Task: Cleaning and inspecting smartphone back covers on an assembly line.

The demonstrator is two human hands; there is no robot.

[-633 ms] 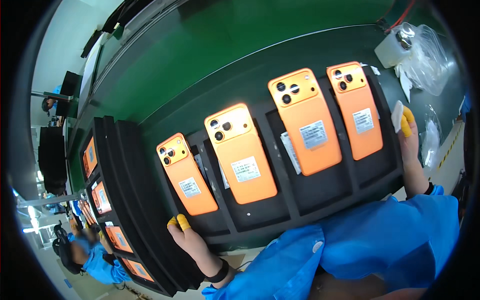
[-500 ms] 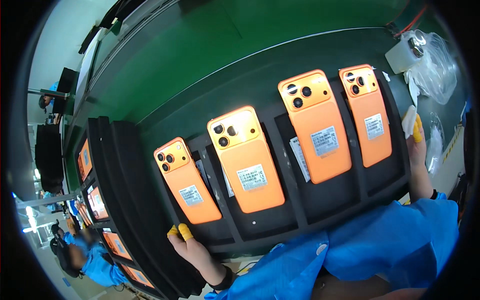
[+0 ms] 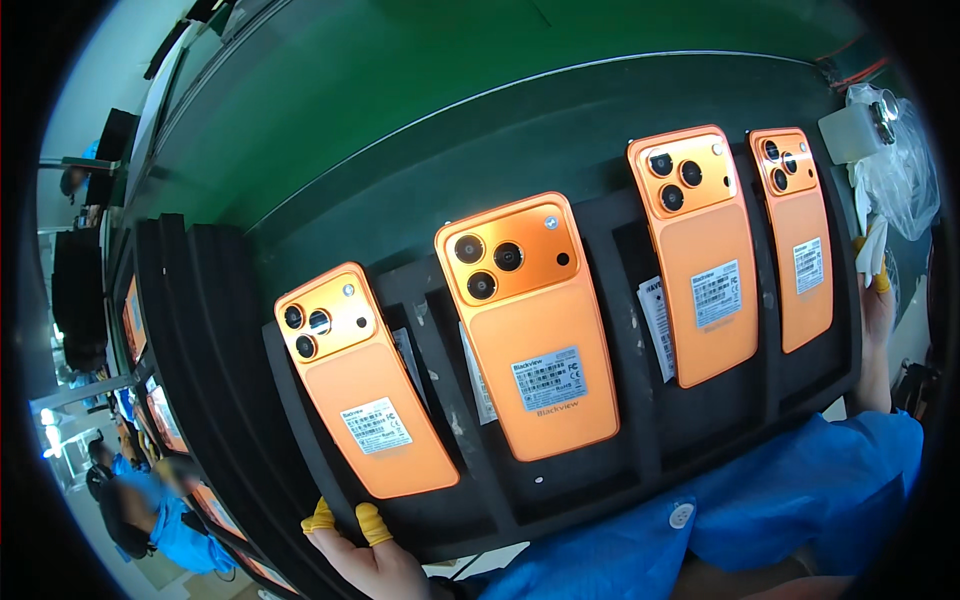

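My left hand point(image 3: 372, 562), with yellow finger cots, grips the near left corner of a black compartment tray point(image 3: 520, 515). Four slots run across it. Tilted in them are a leftmost orange phone point(image 3: 340, 375), a second phone point(image 3: 545, 330), a third phone point(image 3: 700, 260) and a rightmost phone point(image 3: 795, 230), all back side up with camera lenses and a silver label. A white printed card point(image 3: 657, 325) shows beside the third phone. At the tray's right edge my right hand point(image 3: 878, 325) is closed on a white cloth point(image 3: 872, 250); its lower fingers are hidden.
Stacked black trays point(image 3: 215, 400) with more orange phones stand close on the left. A white bottle point(image 3: 850, 130) and a clear plastic bag point(image 3: 900, 180) lie at the far right. Behind is a green work surface point(image 3: 480, 100). Another person in blue point(image 3: 165, 515) sits at the lower left.
The tray and its phones look larger and closer, with the right side shifted to the right. My left hand sits lower at the tray corner; my right hand, with the cloth, has moved to the right.
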